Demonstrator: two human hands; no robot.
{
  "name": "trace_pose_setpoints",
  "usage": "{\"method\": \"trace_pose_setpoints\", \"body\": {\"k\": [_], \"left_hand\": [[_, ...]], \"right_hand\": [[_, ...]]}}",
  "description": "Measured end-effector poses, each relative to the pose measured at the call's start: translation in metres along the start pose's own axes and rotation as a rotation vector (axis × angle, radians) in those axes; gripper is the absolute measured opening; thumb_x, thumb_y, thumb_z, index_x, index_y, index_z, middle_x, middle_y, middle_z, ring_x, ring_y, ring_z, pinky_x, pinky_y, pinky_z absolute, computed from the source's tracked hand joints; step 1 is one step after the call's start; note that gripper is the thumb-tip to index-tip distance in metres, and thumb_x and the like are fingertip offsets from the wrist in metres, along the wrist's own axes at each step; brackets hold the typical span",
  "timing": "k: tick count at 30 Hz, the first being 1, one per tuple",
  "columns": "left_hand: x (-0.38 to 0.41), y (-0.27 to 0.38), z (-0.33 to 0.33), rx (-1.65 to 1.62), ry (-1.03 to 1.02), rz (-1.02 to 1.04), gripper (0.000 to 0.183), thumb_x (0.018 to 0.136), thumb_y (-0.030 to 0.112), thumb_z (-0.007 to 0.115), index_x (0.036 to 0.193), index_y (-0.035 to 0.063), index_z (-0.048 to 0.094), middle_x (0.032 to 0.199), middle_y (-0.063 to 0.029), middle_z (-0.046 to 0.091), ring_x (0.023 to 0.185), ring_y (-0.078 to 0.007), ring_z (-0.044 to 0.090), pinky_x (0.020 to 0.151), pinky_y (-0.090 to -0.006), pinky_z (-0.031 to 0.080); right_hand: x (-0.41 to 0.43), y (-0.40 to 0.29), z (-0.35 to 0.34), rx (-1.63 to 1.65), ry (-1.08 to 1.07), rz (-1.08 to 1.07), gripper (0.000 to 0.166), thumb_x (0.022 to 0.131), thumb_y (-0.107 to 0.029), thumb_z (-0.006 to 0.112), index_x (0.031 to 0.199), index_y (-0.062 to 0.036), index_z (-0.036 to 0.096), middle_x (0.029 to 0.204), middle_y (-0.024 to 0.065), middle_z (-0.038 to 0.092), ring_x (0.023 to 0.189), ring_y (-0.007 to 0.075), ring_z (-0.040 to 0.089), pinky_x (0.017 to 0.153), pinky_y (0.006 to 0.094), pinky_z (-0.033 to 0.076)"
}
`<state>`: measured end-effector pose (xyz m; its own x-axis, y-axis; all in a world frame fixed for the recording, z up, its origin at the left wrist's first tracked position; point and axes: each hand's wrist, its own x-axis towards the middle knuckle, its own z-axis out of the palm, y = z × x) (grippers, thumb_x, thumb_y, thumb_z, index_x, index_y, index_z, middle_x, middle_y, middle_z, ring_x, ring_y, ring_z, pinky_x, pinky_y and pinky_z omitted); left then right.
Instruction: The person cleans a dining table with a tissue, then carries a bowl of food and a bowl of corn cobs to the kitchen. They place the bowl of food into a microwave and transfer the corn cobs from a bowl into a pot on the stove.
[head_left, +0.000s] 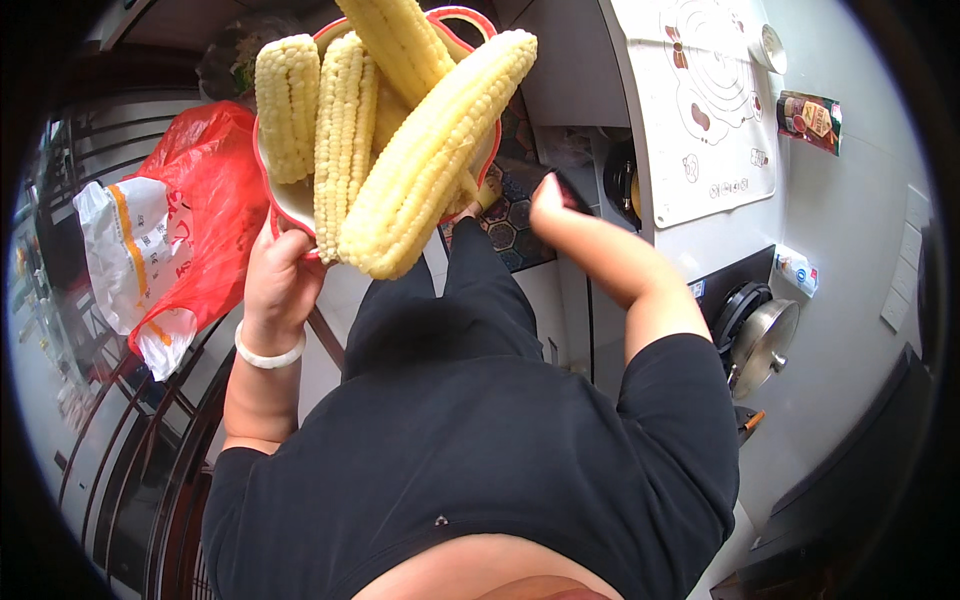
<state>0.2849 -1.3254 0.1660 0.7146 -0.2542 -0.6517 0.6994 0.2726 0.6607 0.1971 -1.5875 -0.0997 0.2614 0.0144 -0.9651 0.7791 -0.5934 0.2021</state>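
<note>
My left hand (281, 274) grips the red-rimmed side of a white two-handled bowl (298, 202), thumb on top, a pale bangle on the wrist. Several cobs of yellow corn (442, 157) are piled in the bowl, the largest lying slantwise over its rim. To the right of the bowl, apart from it, is my right hand (549, 201), seen from the wrist side with its fingers mostly hidden. A dark, glossy object (571, 193) lies right at that hand; whether the hand holds it cannot be told.
Red and white plastic bags (206, 187) are at the left by dark rails. On the right, a counter bears a printed white mat (712, 112), with a small bowl (769, 49) at its edge. Nearer are a lidded metal pan (765, 349) and a packet (796, 270). Patterned flooring shows below.
</note>
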Motion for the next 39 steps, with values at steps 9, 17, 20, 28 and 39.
{"method": "trace_pose_setpoints", "body": {"k": [9, 17, 20, 28, 39], "left_hand": [[0.010, 0.004, -0.020, 0.040, -0.087, -0.019, 0.059, 0.074, -0.009, 0.038, 0.132, 0.0019, 0.030, 0.123, -0.0143, 0.049, 0.109, -0.0255, 0.054, 0.086, -0.0385, 0.049], [0.018, -0.017, -0.040, -0.035, -0.111, -0.099, 0.061, 0.074, -0.011, 0.038, 0.133, 0.0026, 0.029, 0.121, -0.0145, 0.049, 0.106, -0.0246, 0.056, 0.085, -0.0361, 0.051], [0.019, -0.022, -0.043, -0.039, -0.086, -0.093, 0.062, 0.073, -0.011, 0.038, 0.133, 0.0026, 0.029, 0.121, -0.0142, 0.049, 0.105, -0.0237, 0.056, 0.085, -0.0354, 0.051], [0.028, -0.030, -0.041, 0.043, -0.062, -0.039, 0.063, 0.073, -0.010, 0.038, 0.134, 0.0035, 0.030, 0.119, -0.0122, 0.050, 0.102, -0.0211, 0.057, 0.082, -0.0337, 0.051], [0.031, -0.046, -0.020, 0.062, -0.057, -0.137, 0.065, 0.075, -0.009, 0.041, 0.136, 0.0078, 0.027, 0.123, -0.0104, 0.048, 0.103, -0.0196, 0.056, 0.074, -0.0288, 0.053]], "right_hand": [[-0.036, -0.126, -0.029, -0.035, 0.129, -0.200, 0.029, 0.086, -0.027, 0.043, 0.090, -0.0102, 0.067, 0.085, 0.0044, 0.065, 0.079, 0.0195, 0.057, 0.076, 0.0389, 0.035], [-0.049, -0.084, -0.022, 0.249, 1.113, -0.339, 0.018, 0.078, -0.026, 0.051, 0.081, -0.0148, 0.066, 0.084, 0.0012, 0.057, 0.087, 0.0189, 0.053, 0.080, 0.0364, 0.037], [-0.021, -0.040, -0.013, 1.236, 1.115, 0.017, 0.032, 0.078, -0.035, 0.055, 0.092, -0.0066, 0.062, 0.091, 0.0093, 0.058, 0.093, 0.0268, 0.054, 0.082, 0.0389, 0.041], [0.025, -0.086, 0.037, 2.336, 0.512, 0.131, 0.053, 0.086, -0.045, 0.051, 0.115, -0.0007, 0.054, 0.109, 0.0199, 0.058, 0.104, 0.0262, 0.055, 0.088, 0.0349, 0.043], [0.092, 0.088, 0.133, 2.877, 1.147, 0.711, 0.050, 0.076, -0.007, 0.062, 0.122, -0.0118, 0.042, 0.115, 0.0074, 0.052, 0.100, 0.0167, 0.051, 0.076, 0.0360, 0.043]]}}
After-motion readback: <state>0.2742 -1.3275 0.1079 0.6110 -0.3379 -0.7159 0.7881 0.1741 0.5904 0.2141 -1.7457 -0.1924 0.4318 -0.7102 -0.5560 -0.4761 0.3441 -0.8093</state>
